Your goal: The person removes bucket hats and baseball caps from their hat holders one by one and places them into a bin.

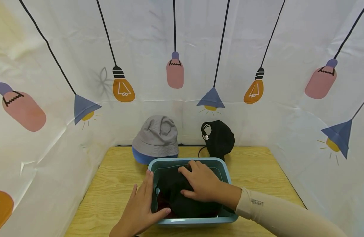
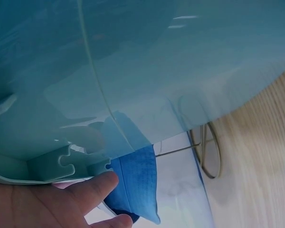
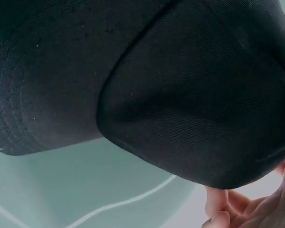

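Observation:
A light-blue plastic tub stands on the table and contains a black cap. The right wrist view shows the cap's brim and crown up close. My right hand grips the cap from above, thumb and fingers apart on the cloth. Under the cap lies dark red fabric, mostly hidden. My left hand rests along the tub's left rim, its fingers straight and the thumb reaching over the near edge. In the left wrist view, that hand's fingers lie beside the rim.
Behind the tub, a grey bucket hat with a blue underside stands at left, and another black cap at right. A bent metal wire shows near the bucket hat. Wood-grain table surrounds the tub; a printed white sheet encloses the back and sides.

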Motion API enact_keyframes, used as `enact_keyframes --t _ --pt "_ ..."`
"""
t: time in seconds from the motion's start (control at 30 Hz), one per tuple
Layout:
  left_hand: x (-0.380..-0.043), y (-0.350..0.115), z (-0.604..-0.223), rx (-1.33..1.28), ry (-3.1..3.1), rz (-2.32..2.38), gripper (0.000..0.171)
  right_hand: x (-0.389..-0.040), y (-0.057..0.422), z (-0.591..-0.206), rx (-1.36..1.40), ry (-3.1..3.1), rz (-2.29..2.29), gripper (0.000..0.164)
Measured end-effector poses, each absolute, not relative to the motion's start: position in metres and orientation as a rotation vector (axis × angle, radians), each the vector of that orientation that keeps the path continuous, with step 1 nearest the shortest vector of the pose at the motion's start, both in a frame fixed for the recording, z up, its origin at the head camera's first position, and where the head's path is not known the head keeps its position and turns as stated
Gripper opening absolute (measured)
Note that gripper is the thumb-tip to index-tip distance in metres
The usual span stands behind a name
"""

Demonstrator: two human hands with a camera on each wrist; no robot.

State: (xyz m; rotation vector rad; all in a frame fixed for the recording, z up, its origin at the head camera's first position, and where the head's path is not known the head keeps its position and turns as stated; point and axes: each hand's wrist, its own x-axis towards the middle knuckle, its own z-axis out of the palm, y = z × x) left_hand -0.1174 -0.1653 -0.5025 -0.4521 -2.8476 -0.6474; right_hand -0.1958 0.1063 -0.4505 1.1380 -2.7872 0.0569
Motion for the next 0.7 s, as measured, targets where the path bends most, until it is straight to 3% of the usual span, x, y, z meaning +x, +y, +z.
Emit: enact_keyframes --t 0.47,0.7 --pt "-0.117 -0.165 -0.502 -0.453 -2.855 -0.651 0.122 -0.203 0.106 -0.462 1.264 -2.984 0.025 0.078" --pt "-0.116 -0.166 -0.502 -0.450 -2.859 -0.653 0.122 -0.212 0.115 -0.442 1.500 -3.053 0.066 0.085"
